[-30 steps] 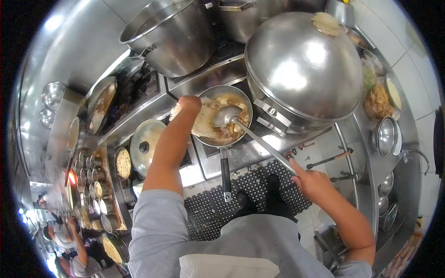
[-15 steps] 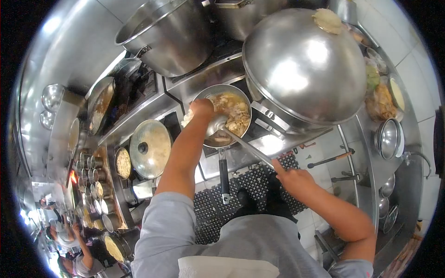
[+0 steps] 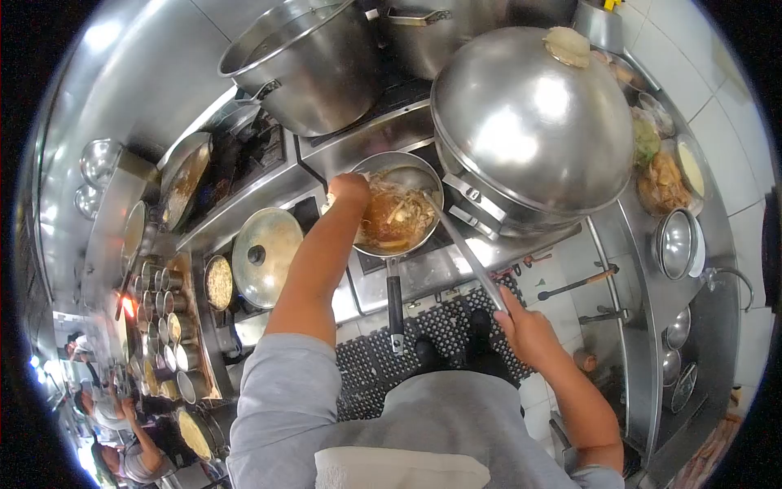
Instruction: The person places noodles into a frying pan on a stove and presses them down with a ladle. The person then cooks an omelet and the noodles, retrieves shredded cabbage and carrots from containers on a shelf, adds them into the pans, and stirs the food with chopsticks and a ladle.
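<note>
My left hand (image 3: 349, 189) is closed at the left rim of the frying pan, with a bit of something pale beside its fingers, too small to name. Brownish liquid with pale pieces of food (image 3: 393, 216) fills the pan (image 3: 383, 254), whose black handle points toward me. My right hand (image 3: 521, 324) grips the metal handle of a long ladle (image 3: 466, 248). The ladle's bowl rests in the food at the pan's upper right.
A large domed steel lid (image 3: 529, 122) covers a pot right of the pan. A tall pot (image 3: 318, 90) stands behind, a lidded pan (image 3: 269, 273) to the left. Bowls (image 3: 678, 243) sit at the right. Other people (image 3: 122, 448) are at the far lower left.
The pale, flat piece near my left hand no longer shows over the pan. The ladle's bowl has moved from the pan's left and middle to its upper right, and my right hand has shifted.
</note>
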Demonstrator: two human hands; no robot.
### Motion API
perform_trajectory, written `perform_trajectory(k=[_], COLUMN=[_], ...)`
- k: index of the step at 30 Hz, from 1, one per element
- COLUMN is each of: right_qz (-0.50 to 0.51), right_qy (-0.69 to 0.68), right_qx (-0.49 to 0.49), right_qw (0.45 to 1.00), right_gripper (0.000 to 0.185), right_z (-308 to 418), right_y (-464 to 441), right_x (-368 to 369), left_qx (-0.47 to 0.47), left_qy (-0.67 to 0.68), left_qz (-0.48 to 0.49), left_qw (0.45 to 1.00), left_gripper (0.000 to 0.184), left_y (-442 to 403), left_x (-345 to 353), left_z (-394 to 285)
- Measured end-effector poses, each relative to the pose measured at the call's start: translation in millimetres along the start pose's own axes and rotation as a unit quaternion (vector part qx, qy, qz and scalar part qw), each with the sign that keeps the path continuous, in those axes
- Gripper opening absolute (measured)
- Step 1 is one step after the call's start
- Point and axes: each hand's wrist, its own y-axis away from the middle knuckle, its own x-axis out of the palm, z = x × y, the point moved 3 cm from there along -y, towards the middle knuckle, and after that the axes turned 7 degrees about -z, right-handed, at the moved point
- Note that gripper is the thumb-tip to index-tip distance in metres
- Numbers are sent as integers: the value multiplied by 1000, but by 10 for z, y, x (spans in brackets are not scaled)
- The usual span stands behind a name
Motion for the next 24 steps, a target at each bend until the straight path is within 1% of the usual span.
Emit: perform_trajectory(k=[1, 2, 3, 5, 6, 7, 9, 10, 11, 13, 14, 15, 16, 17, 18, 19, 21, 22, 24], right_qz=[-11, -21, -22, -35, -29, -30, -42, -35, -35, -46, -41, -40, -27, -13, -18, -17, 38, 39, 55], right_qy=[-5, -9, -8, 8, -9, -7, -66, -72, -71, -154, -154, -154, -189, -224, -227, -227, -311, -311, -395], right_qx=[3, 7, 6, 14, 27, 27, 92, 118, 116, 140, 129, 129, 152, 175, 170, 170, 242, 244, 273], right_qw=[1000, 1000, 1000, 999, 999, 999, 993, 990, 990, 977, 979, 979, 970, 959, 959, 959, 918, 918, 876], right_gripper=[50, 50, 50, 50, 51, 51, 44, 45, 45, 46, 52, 52, 51, 51, 50, 50, 49, 49, 49], right_z=[28, 51, 54, 38, 50, 100, 172, 191, 167, 122, 159, 171, 151, 123, 105, 150, 275, 292, 309], right_y=[-79, -149, -210, -342, -381, -392, -378, -361, -327, -275, -246, -218, -194, -168, -142, -133, -68, -58, -28], right_x=[22, 60, 138, 319, 387, 416, 484, 544, 642, 822, 838, 902, 1006, 1103, 1164, 1113, 985, 977, 1009], left_qx=[-12, -4, -6, -21, -38, -38, -38, -39, -53, -68, -76, -83, -84, -105, -125, -125, -140, -139, -122], left_qy=[19, 15, 16, 8, 54, 55, 77, 79, 106, 133, 141, 147, 148, 165, 182, 182, 198, 198, 232], left_qz=[4, -22, -23, 49, 38, 37, 43, 42, 23, 2, 13, 25, 26, 33, 39, 40, 36, 38, 69], left_qw=[1000, 1000, 1000, 999, 997, 997, 995, 995, 993, 989, 987, 985, 985, 980, 975, 974, 970, 970, 963], left_gripper=[25, 24, 24, 29, 27, 27, 26, 26, 25, 25, 25, 26, 26, 27, 27, 27, 29, 29, 34], left_y=[37, 40, 29, 195, 47, 73, 141, 118, 91, 54, 65, 80, 76, 69, 70, 100, 167, 114, -55], left_x=[-57, 15, 90, -22, 233, 181, 99, 124, 161, 152, 132, 114, 99, 93, 84, 24, -94, -38, 141], left_z=[-16, -44, -95, -277, -315, -346, -432, -426, -412, -389, -382, -378, -381, -379, -379, -384, -399, -396, -387])
